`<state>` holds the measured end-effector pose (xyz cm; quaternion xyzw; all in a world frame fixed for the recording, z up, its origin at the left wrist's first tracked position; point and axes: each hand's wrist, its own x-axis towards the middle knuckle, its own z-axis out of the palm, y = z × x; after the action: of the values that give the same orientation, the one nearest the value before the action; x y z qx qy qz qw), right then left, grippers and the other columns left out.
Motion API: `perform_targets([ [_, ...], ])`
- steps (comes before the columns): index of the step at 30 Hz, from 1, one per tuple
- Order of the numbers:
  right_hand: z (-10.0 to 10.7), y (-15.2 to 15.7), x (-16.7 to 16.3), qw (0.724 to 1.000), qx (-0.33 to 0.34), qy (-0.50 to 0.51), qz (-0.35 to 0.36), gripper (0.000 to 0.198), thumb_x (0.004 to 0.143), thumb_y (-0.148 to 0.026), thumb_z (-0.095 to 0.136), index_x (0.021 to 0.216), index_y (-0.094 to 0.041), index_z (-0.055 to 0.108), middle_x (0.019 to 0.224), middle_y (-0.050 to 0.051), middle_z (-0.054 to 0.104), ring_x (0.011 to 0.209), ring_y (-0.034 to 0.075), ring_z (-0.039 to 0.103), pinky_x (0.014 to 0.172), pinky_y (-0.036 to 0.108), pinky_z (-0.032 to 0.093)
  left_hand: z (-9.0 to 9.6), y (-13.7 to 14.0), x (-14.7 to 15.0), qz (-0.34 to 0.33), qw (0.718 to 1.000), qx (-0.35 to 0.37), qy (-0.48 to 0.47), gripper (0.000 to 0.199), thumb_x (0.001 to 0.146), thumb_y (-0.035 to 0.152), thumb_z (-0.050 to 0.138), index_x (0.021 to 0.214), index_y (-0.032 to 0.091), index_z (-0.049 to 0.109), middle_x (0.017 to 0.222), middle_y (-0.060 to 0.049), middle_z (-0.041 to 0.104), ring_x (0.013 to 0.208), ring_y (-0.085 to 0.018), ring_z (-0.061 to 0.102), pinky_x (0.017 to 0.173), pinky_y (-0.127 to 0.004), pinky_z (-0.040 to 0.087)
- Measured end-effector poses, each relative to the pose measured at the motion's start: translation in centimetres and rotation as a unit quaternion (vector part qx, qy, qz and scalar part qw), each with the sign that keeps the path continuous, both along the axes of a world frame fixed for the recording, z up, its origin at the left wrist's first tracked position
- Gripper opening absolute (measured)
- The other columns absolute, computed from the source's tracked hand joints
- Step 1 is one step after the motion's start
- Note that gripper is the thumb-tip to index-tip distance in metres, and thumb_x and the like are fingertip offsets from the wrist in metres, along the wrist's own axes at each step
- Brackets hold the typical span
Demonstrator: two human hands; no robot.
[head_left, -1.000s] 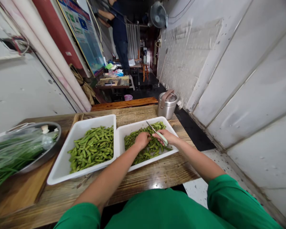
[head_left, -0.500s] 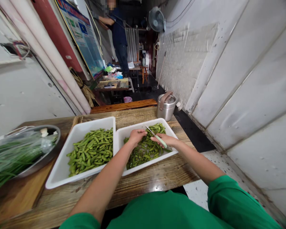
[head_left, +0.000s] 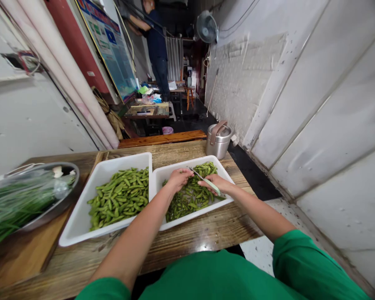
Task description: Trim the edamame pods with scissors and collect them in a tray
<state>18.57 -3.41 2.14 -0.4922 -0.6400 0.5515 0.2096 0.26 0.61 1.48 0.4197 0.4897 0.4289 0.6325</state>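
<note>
My right hand (head_left: pixel 215 183) is closed around scissors (head_left: pixel 210 183) with a pale green handle, their blades pointing up and left. The blade tips reach the fingertips of my left hand (head_left: pixel 179 179), which is pinched on an edamame pod mostly hidden by the fingers. Both hands are over the right white tray (head_left: pixel 171 225), where wet edamame pods (head_left: pixel 192 204) lie loosely spread. Beside it, the left white tray (head_left: pixel 77 221) carries a larger heap of edamame pods (head_left: pixel 120 196).
A steel pot with a brown handle (head_left: pixel 218 143) stands at the table's back right corner. To the left, a metal bowl (head_left: pixel 76 183) with bagged green stalks (head_left: pixel 27 200) rests on a wooden board (head_left: pixel 27 258). A person (head_left: pixel 156 46) stands far behind the bench (head_left: pixel 162 138).
The scissor tips have shifted slightly left to meet the left fingertips, and the blades look closer together. The trays have not moved.
</note>
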Motion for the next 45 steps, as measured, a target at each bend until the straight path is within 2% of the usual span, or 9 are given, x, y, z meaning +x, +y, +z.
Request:
perform_targets([
  [7,0.1,0.2,-0.1,1.0,0.008,0.021,-0.014,0.043,0.065,-0.055,0.059,0.063,-0.017,0.039,0.045,-0.006,0.04,0.032,0.005,0.036,0.029,0.018,0.031,0.2,0.6,-0.3,0.035,0.996,-0.055,-0.061,0.021,0.053,0.006,0.071,0.067,0.008,0.057,0.052,0.002,0.049,0.035,0.002,0.029,0.033,-0.013,0.014],
  [12,0.8,-0.2,-0.4,0.999,0.033,-0.006,-0.025,0.039,0.066,-0.051,0.061,0.069,-0.016,0.045,0.049,-0.005,0.042,0.039,0.006,0.038,0.036,0.017,0.033,0.4,0.4,-0.6,-0.016,0.993,-0.084,-0.082,0.019,0.06,0.008,0.068,0.077,0.009,0.059,0.061,-0.003,0.057,0.036,0.002,0.027,0.033,-0.012,0.014],
  [15,1.3,-0.3,-0.4,0.998,0.052,-0.019,-0.031,0.037,0.066,-0.048,0.062,0.072,-0.014,0.048,0.052,-0.004,0.043,0.043,0.007,0.04,0.04,0.018,0.035,0.3,0.3,-0.7,-0.02,0.995,-0.069,-0.076,0.026,0.062,0.01,0.066,0.087,0.011,0.058,0.068,-0.006,0.061,0.035,0.002,0.028,0.034,-0.012,0.016],
  [21,1.4,-0.3,-0.3,0.997,0.061,-0.033,-0.023,0.036,0.065,-0.047,0.063,0.071,-0.014,0.05,0.052,-0.004,0.043,0.045,0.007,0.04,0.042,0.019,0.035,0.3,0.1,-0.3,-0.013,0.999,-0.013,-0.039,0.022,0.056,0.019,0.072,0.07,0.007,0.059,0.067,-0.007,0.061,0.037,0.002,0.031,0.034,-0.014,0.017],
  [31,0.7,-0.2,-0.2,0.999,0.031,0.012,-0.009,0.04,0.064,-0.051,0.062,0.068,-0.016,0.045,0.051,-0.006,0.041,0.039,0.005,0.038,0.035,0.016,0.033,0.0,0.1,-0.2,0.009,1.0,0.003,0.006,0.032,0.05,0.028,0.075,0.071,0.009,0.06,0.065,-0.005,0.062,0.036,0.001,0.031,0.035,-0.016,0.018],
  [36,0.2,-0.1,-0.1,0.999,-0.012,0.032,-0.018,0.044,0.064,-0.054,0.061,0.061,-0.016,0.039,0.043,-0.007,0.038,0.031,0.004,0.035,0.029,0.016,0.031,-0.3,0.3,-0.2,-0.01,1.0,-0.019,-0.004,0.026,0.053,0.023,0.073,0.07,0.009,0.059,0.065,-0.005,0.06,0.036,0.001,0.031,0.035,-0.015,0.016],
  [41,0.1,0.2,0.1,0.999,-0.002,0.026,-0.034,0.044,0.063,-0.054,0.062,0.06,-0.016,0.04,0.041,-0.006,0.041,0.03,0.005,0.038,0.028,0.017,0.032,0.6,0.8,-0.5,0.024,0.995,-0.068,-0.072,0.013,0.062,0.013,0.061,0.073,0.011,0.056,0.057,0.0,0.052,0.038,-0.001,0.033,0.035,-0.014,0.014],
  [43,0.1,0.4,0.1,0.998,0.0,0.038,-0.058,0.044,0.064,-0.056,0.06,0.062,-0.016,0.042,0.043,-0.006,0.042,0.031,0.005,0.039,0.028,0.017,0.033,1.0,0.8,-0.6,0.032,0.991,-0.093,-0.088,0.007,0.065,0.018,0.056,0.069,0.012,0.054,0.053,0.001,0.047,0.038,-0.003,0.033,0.034,-0.014,0.014],
  [45,0.3,0.5,0.1,0.995,0.0,0.051,-0.081,0.044,0.064,-0.057,0.059,0.064,-0.016,0.043,0.045,-0.006,0.042,0.032,0.005,0.039,0.028,0.017,0.034,1.1,0.7,-0.7,0.027,0.995,-0.09,-0.042,0.015,0.068,0.027,0.054,0.062,0.014,0.051,0.051,0.002,0.045,0.037,-0.004,0.033,0.034,-0.016,0.014],
])
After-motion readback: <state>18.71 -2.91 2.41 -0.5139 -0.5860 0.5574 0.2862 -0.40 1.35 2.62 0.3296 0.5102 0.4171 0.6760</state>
